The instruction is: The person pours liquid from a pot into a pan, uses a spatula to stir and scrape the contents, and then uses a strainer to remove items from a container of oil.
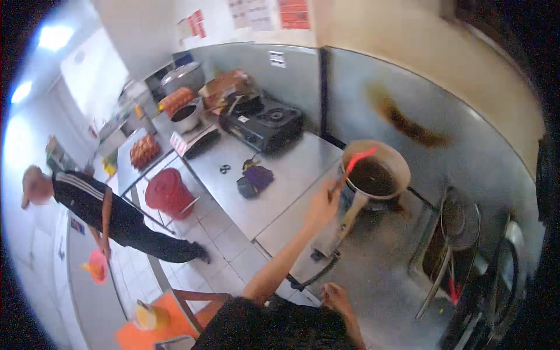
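Note:
My left hand [324, 204] is closed around the handle of a red-headed spatula [363, 156], held over a saucepan [401, 169]. The saucepan is tan inside with a dark bottom, and it sits on a burner [389, 205]. Its light handle [350, 217] points toward me, close beside my left hand. Whether the spatula touches the pan, I cannot tell. My right hand [337, 296] is low over the metal worktop [373, 262] near its front edge, fingers curled, with nothing visible in them.
A black portable stove [265, 125] and a dark purple cloth [256, 178] lie on the left counter. At right, strainers [461, 219] rest over a sink opening. A red bucket [169, 189] stands on the floor; a person [116, 216] holding a pink container stands left. An orange stool [146, 329] is near me.

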{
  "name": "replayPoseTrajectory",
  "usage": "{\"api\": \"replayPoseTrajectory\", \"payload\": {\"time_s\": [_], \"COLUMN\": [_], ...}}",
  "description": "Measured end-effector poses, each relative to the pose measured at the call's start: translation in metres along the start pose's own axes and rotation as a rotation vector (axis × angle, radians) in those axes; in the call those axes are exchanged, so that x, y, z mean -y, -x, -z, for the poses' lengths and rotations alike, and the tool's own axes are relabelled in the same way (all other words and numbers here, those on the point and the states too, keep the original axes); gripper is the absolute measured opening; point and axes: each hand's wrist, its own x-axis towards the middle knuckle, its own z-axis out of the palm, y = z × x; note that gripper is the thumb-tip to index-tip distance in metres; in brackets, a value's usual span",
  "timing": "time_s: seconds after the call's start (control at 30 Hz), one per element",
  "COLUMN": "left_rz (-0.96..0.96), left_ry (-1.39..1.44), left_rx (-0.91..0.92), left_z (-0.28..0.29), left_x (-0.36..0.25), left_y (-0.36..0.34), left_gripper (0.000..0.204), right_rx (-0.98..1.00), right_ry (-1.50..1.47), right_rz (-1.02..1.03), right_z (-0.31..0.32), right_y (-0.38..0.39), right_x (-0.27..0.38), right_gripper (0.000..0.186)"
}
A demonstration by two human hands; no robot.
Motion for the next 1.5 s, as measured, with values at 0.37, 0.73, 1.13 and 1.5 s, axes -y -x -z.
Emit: {"api": "replayPoseTrajectory", "payload": {"time_s": [0.37,0.73,1.13,1.5], "left_rz": [0.583,0.630,1.408,1.452], "left_ry": [0.582,0.038,-0.148,0.198], "left_rx": [-0.261,-0.365,-0.470,-1.112], "left_z": [0.236,0.382,0.431,0.417], "left_x": [0.120,0.214,0.450,0.491], "left_y": [0.183,0.205,0.354,0.355], "left_gripper": [0.023,0.027,0.042,0.026], "right_rx": [0.126,-0.040,-0.400,-0.901], "right_ry": [-0.346,-0.327,-0.206,0.543], "right_rz": [0.253,0.093,0.201,0.123], "right_z": [-0.246,-0.316,-0.247,-0.214], "right_y": [-0.176,-0.372,-0.759,-0.985], "right_x": [0.171,0.221,0.411,0.481], "right_gripper": [0.038,0.032,0.039,0.058]}}
